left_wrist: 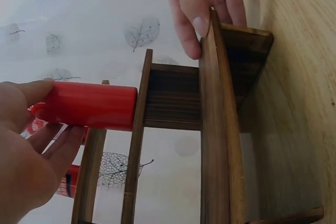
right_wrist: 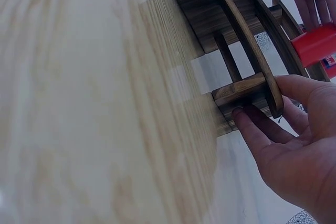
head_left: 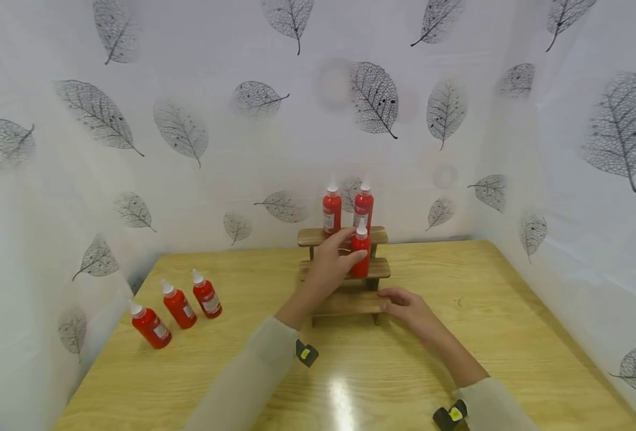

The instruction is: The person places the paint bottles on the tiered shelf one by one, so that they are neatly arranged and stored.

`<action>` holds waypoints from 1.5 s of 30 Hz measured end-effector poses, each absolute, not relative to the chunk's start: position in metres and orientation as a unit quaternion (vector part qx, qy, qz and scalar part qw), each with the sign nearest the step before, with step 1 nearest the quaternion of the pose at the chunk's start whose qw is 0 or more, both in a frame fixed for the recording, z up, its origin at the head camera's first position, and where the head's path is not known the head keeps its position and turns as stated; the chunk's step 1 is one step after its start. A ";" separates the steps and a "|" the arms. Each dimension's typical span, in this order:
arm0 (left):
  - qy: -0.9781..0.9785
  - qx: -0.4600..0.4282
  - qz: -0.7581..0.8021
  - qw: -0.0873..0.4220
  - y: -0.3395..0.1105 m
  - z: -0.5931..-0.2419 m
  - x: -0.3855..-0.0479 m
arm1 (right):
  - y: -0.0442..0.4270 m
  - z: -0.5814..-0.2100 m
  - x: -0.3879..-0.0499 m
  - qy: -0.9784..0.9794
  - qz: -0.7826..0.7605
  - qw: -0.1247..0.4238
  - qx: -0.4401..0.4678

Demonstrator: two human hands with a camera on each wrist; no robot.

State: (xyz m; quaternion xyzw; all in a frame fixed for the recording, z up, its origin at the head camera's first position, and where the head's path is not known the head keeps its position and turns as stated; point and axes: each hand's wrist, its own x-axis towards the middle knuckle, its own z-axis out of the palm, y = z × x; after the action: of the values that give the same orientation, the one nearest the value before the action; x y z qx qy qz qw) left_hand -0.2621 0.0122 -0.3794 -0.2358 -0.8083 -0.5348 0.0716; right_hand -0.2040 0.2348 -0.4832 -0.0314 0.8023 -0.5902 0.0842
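A three-tier wooden stand (head_left: 345, 304) holds two red bottles with white nozzles, one (head_left: 331, 214) at the left of the top shelf, another (head_left: 363, 206) at its right. My left hand (head_left: 326, 266) grips a third red bottle (head_left: 360, 254) upright at the right of the middle shelf; in the left wrist view that bottle's base (left_wrist: 100, 104) meets the shelf edge. My right hand (head_left: 412, 311) pinches the right end of the lowest shelf; the right wrist view shows the hand (right_wrist: 299, 145) with its fingers around that end and under it.
Three more red bottles stand on the wooden table (head_left: 232, 383) at the left: one (head_left: 152, 326) nearest the edge, one (head_left: 180, 306) in the middle, one (head_left: 207, 296) to their right. A leaf-patterned white curtain (head_left: 215, 185) surrounds the table's back and sides.
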 end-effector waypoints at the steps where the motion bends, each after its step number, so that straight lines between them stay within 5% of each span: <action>1: -0.811 -0.233 -0.532 0.068 0.014 -0.380 -0.264 | 0.234 -0.483 -0.204 0.803 -0.589 0.083 -0.032; 21: -0.807 -0.231 -0.541 0.056 0.017 -0.384 -0.269 | 0.231 -0.486 -0.206 0.801 -0.591 0.084 -0.040; 36: -0.801 -0.233 -0.538 0.126 -0.042 -0.391 -0.229 | 0.237 -0.482 -0.202 0.802 -0.591 0.080 -0.040; 45: -0.819 -0.191 -0.528 0.116 -0.097 -0.409 -0.205 | 0.235 -0.482 -0.202 0.800 -0.593 0.084 -0.037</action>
State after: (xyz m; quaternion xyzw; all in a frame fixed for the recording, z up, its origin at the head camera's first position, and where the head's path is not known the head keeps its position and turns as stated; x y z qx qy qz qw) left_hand -0.2045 -0.0972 -0.4092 -0.1914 -0.8195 -0.5275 0.1165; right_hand -0.2019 0.2348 -0.4825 -0.0374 0.8002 -0.5928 0.0835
